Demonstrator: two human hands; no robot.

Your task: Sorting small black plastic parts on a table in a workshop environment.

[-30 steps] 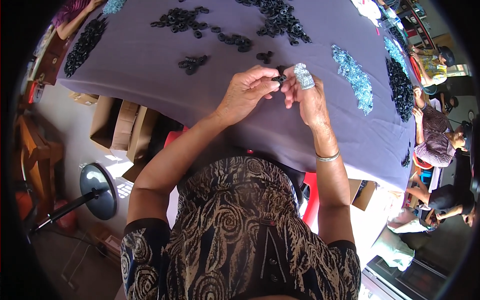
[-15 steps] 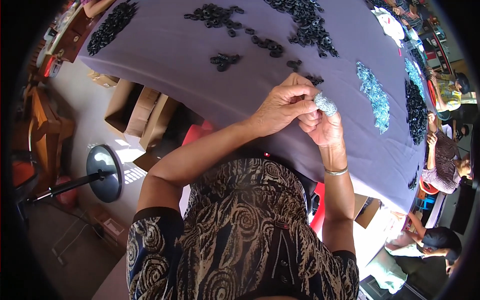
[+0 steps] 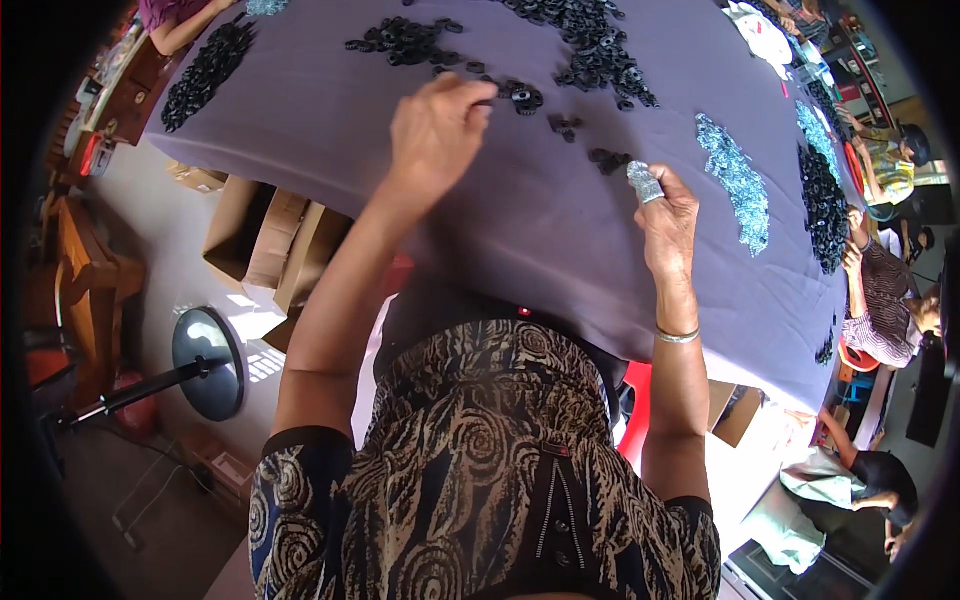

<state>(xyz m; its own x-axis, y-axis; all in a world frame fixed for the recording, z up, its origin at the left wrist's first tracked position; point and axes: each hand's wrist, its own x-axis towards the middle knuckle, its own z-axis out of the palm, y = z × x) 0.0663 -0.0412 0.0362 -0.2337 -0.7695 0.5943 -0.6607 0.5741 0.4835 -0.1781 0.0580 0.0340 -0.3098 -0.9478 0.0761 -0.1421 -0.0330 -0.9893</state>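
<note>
Black ring-shaped pieces lie in loose clusters on the purple-grey tablecloth [image 3: 560, 215]. My left hand [image 3: 435, 140] hovers at the near side of the black pieces [image 3: 400, 42], its fingers bent together; whatever they may hold is hidden. To the right, my right hand [image 3: 666, 220] is closed, with a bracelet on the wrist. A silvery, glittering wrap [image 3: 645, 183] sits at its fingertips; I cannot tell whether it covers a finger or is held. Beside it lies a small group of black pieces [image 3: 609, 160]. Right of that hand is a strip of shiny pale-blue small parts [image 3: 735, 185].
Larger black heaps [image 3: 600, 55] lie at the far middle, with another black pile [image 3: 208, 75] far left and one [image 3: 823, 215] at right. Other people [image 3: 885, 290] sit along the right edge. Cardboard boxes [image 3: 270, 235] and a round black stand base [image 3: 208, 362] are at left.
My hands, together before, are apart now. My left hand has swung left and away from me toward the black pieces. The right hand has stayed near its place, its silvery wrap still showing.
</note>
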